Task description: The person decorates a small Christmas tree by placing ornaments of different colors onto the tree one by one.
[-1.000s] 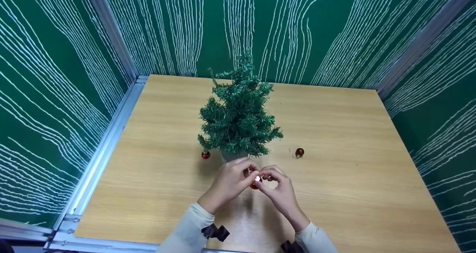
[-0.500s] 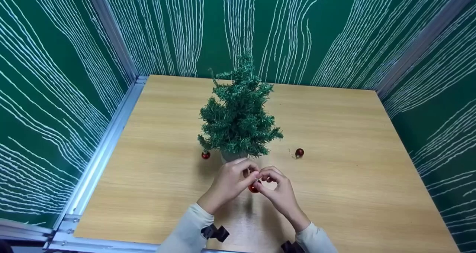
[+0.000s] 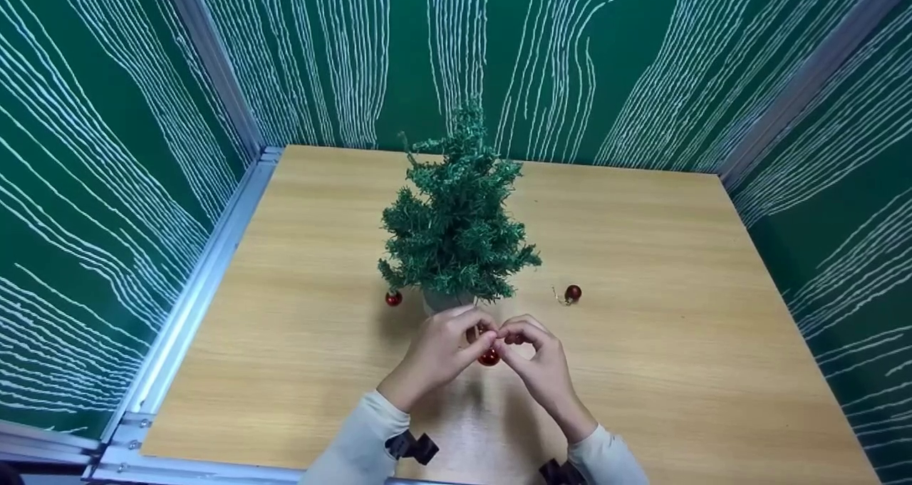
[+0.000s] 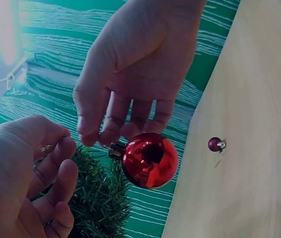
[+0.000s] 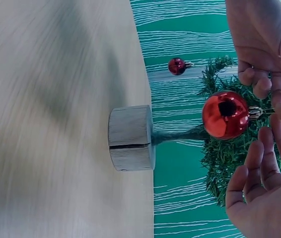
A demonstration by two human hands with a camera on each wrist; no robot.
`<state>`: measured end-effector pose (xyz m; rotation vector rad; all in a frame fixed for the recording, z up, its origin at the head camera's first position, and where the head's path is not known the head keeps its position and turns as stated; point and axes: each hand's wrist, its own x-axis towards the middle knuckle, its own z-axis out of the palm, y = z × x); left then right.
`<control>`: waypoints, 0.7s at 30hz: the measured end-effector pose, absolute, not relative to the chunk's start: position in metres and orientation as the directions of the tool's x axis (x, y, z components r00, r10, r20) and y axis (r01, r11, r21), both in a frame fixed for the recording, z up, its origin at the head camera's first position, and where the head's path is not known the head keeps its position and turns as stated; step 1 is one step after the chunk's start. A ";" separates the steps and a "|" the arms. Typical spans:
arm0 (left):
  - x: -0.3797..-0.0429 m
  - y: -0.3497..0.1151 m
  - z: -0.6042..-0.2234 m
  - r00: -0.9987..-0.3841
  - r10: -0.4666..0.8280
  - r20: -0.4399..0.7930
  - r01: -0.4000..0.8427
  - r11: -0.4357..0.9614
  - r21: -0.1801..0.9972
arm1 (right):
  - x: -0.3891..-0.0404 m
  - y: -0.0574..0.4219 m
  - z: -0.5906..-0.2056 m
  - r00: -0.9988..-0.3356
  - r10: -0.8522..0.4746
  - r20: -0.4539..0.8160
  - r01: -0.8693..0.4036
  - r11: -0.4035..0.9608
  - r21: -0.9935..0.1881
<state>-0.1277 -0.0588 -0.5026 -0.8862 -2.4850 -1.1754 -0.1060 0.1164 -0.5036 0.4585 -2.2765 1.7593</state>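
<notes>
A shiny red Christmas bauble (image 3: pixel 489 357) with a silver cap hangs below my fingertips, in front of the small artificial Christmas tree (image 3: pixel 459 221). My left hand (image 3: pixel 443 353) pinches thin gold string between thumb and forefinger, which shows in the left wrist view. My right hand (image 3: pixel 539 362) has its thumb and forefinger together at the bauble's cap and loop, its other fingers loosely bent. Both hands' fingertips nearly meet above the ball. In the right wrist view the bauble (image 5: pixel 226 115) hangs clear of the table, in line with the tree's trunk.
A second red bauble (image 3: pixel 393 298) hangs from the tree's lower left branch. A dark red one (image 3: pixel 573 293) with a gold string lies on the wooden table (image 3: pixel 662 371) to the right. The tree stands on a round pale wooden base (image 5: pixel 130 139). Green white-streaked walls (image 3: pixel 627 65) enclose the table.
The bauble has turned and shows more fully beneath the fingers; the pale glint at its cap is gone. My right thumb has shifted slightly up off the ball. Both hands otherwise stay in place.
</notes>
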 end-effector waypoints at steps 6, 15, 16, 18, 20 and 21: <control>-0.127 -0.059 -0.506 -0.776 0.415 0.475 0.630 0.476 0.613 | -0.104 0.117 -0.500 -0.930 -0.122 0.346 -0.365 0.217 -0.905; -0.125 -0.060 -0.515 -0.819 0.367 0.441 0.572 0.451 0.686 | -0.103 0.112 -0.492 -0.942 -0.110 0.316 -0.333 0.217 -0.918; -0.125 -0.061 -0.516 -0.824 0.359 0.438 0.564 0.443 0.697 | -0.103 0.112 -0.491 -0.942 -0.109 0.316 -0.333 0.216 -0.918; -0.124 -0.061 -0.520 -0.835 0.342 0.432 0.547 0.428 0.719 | -0.103 0.111 -0.489 -0.944 -0.107 0.313 -0.329 0.218 -0.919; -0.124 -0.060 -0.524 -0.846 0.323 0.424 0.528 0.405 0.747 | -0.102 0.110 -0.488 -0.947 -0.103 0.304 -0.320 0.215 -0.923; -0.124 -0.060 -0.526 -0.854 0.312 0.416 0.515 0.392 0.763 | -0.102 0.110 -0.488 -0.948 -0.100 0.301 -0.316 0.214 -0.924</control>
